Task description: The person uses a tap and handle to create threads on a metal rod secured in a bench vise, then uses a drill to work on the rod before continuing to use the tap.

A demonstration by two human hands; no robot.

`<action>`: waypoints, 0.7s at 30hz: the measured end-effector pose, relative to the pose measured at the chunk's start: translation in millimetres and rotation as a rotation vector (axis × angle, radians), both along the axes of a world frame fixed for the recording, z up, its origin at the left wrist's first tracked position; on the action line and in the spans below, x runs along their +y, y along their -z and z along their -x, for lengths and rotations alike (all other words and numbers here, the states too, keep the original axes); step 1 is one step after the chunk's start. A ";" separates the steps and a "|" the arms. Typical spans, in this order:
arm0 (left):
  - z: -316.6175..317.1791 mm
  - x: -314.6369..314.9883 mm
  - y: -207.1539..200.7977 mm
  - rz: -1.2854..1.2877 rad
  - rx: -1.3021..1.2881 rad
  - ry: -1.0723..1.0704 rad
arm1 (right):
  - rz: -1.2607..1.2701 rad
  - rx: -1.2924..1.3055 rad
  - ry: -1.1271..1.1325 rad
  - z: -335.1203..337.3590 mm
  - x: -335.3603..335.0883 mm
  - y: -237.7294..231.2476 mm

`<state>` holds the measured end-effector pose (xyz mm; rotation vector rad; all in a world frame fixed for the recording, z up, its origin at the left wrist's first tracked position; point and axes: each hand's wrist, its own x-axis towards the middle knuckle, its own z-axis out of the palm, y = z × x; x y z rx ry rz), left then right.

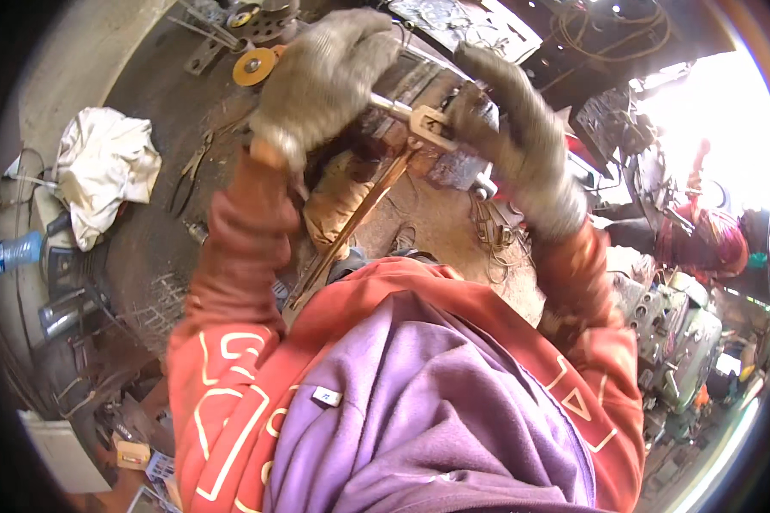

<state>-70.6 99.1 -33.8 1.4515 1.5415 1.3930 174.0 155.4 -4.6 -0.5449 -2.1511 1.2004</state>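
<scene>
Both my hands wear dirty grey knit work gloves and are raised over a workbench at the top of the view. My left hand point(323, 81) is closed round a metal rod, which comes out on its right side and ends in a forked metal clevis point(429, 126). Close to the clevis, my right hand point(522, 141) is slightly blurred, with its fingers apart. Its lower fingers come up to the fork; whether they touch it I cannot tell. Below the clevis sits a dark metal block that looks like a vise point(462, 169), partly hidden by the right hand.
An orange-yellow disc point(253, 66) lies by my left glove. Pliers point(192, 175) rest on the dark surface near a white cloth point(107, 171). A water bottle point(15, 250) stands far left. Cables point(498, 235) lie under my right forearm; greasy machine parts point(672, 333) crowd the right.
</scene>
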 end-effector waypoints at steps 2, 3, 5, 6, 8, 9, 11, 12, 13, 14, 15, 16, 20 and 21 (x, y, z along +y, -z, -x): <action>0.2 36.2 -12.2 -0.175 0.259 0.099 | -0.403 0.022 0.143 14.2 -37.2 0.5; -1.7 49.8 -18.9 -0.200 0.334 0.171 | -0.569 -0.013 0.173 26.4 -57.9 -8.6; -20.2 72.8 -18.0 -0.228 0.403 0.291 | -0.621 -0.020 0.213 58.7 -82.6 -5.9; -23.0 70.3 -18.6 -0.228 0.417 0.288 | -0.669 0.054 0.208 72.3 -87.9 -0.8; -32.9 69.2 -14.2 -0.221 0.387 0.260 | -0.771 0.169 0.250 93.9 -90.3 14.2; -29.3 58.5 -9.8 -0.216 0.364 0.205 | -0.671 0.176 0.169 89.8 -90.8 3.6; -30.5 31.4 -8.5 -0.217 0.305 0.088 | -0.675 0.198 0.098 79.6 -63.4 -16.1; -33.1 17.9 -3.2 -0.214 0.263 0.034 | -0.700 0.184 0.110 77.2 -36.9 -20.8; -37.7 0.9 -1.5 -0.210 0.206 -0.023 | -0.695 0.147 0.135 74.0 -14.0 -29.3; -43.1 -20.2 -2.8 -0.202 0.155 -0.089 | -0.635 0.093 0.171 76.4 5.0 -35.9; -54.8 -37.6 -9.0 -0.205 0.105 -0.128 | -0.586 0.032 0.222 74.0 23.9 -48.0; -65.1 -62.1 -18.1 -0.208 0.096 -0.200 | -0.515 0.015 0.207 82.4 35.1 -52.7; -105.1 -95.8 -23.6 -0.249 0.446 -0.313 | -0.474 -0.427 -0.049 101.2 56.5 -61.5; -106.3 -96.2 -22.1 -0.252 0.549 -0.343 | -0.380 -0.378 -0.164 97.8 54.7 -64.9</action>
